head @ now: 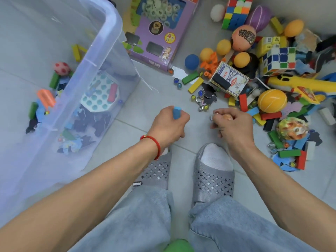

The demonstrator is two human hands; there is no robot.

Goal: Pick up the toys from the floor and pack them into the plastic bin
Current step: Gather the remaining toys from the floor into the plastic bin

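My left hand (170, 124) grips a blue block (176, 112) whose end sticks up out of the fist, above the bare floor in front of my feet. My right hand (234, 126) is curled around small pieces; a peach-coloured bit (227, 117) shows between the fingers, the rest is hidden. The clear plastic bin (109, 22) stands at the left and holds several blocks, foam puzzle pieces, a spotted ball (61, 67) and a dotted board (99, 93). A pile of toys fills the floor at the right.
In the pile are a purple game box (160, 33), two puzzle cubes (278, 60), a card pack (229, 80), several orange balls, a blue ball (191, 61), marbles, a metal ring puzzle (199, 103) and coloured blocks. My slippered feet (212, 171) stand below the hands.
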